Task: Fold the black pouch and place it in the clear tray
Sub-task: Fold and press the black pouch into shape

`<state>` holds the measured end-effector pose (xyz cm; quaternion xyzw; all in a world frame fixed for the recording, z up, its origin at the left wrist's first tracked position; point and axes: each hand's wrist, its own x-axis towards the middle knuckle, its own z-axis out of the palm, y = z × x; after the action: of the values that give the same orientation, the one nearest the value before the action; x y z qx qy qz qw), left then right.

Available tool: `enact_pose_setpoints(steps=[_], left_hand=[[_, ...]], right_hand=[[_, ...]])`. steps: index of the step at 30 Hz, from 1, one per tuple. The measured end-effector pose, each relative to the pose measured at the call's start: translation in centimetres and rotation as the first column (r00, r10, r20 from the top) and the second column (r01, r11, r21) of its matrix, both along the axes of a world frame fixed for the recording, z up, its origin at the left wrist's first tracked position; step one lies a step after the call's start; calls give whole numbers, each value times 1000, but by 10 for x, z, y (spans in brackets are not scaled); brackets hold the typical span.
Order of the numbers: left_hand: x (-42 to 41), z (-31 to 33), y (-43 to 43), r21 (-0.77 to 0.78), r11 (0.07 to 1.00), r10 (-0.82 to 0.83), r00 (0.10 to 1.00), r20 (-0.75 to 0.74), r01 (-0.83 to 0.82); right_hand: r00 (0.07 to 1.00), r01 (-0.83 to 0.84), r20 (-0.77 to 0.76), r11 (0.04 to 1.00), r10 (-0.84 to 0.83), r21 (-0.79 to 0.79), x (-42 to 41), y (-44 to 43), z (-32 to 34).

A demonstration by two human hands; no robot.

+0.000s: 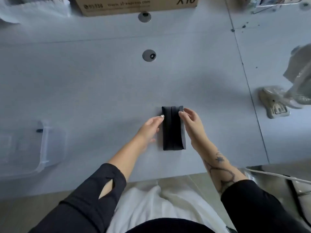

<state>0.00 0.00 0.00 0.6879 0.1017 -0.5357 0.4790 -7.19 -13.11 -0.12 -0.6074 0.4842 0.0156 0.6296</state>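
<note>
The black pouch [173, 128] lies on the pale grey table [101, 91] as a narrow upright rectangle, its two long sides folded in to meet at a centre seam. My left hand [149, 130] rests flat against its left edge, fingertips near the top left corner. My right hand [191, 121] pinches the raised right flap near the top right corner. The clear tray [42, 145] sits at the table's left, near the front edge, partly cut off by the frame.
A cardboard box [134, 5] stands at the back. Two round cable grommets [149, 55] are set in the table's middle. A small fan in plastic wrap [286, 98] stands at the right, past a seam between tables.
</note>
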Motion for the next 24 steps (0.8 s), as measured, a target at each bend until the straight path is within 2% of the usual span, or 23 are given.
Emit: enact_pose_setpoints(steps=[4, 7, 9, 13, 17, 24], left_hand=[[6, -14, -9, 42, 999, 32, 999, 5, -32], [6, -23, -13, 59, 997, 46, 999, -9, -45], [7, -23, -16, 54, 997, 50, 999, -1, -50], [8, -24, -13, 73, 997, 14, 998, 61, -18], [6, -28, -3, 56, 997, 41, 996, 84, -46], [1, -25, 16, -89, 979, 178, 983, -36, -181]], right_hand=[[997, 33, -66, 997, -28, 73, 5, -6, -10], [986, 9, -164, 998, 1, 63, 6, -5, -17], [984, -5, -176, 998, 16, 58, 7, -3, -19], [983, -71, -162, 994, 83, 79, 9, 2, -18], [979, -173, -74, 970, 188, 169, 12, 14, -13], [966, -257, 49, 955, 253, 147, 8, 24, -13]])
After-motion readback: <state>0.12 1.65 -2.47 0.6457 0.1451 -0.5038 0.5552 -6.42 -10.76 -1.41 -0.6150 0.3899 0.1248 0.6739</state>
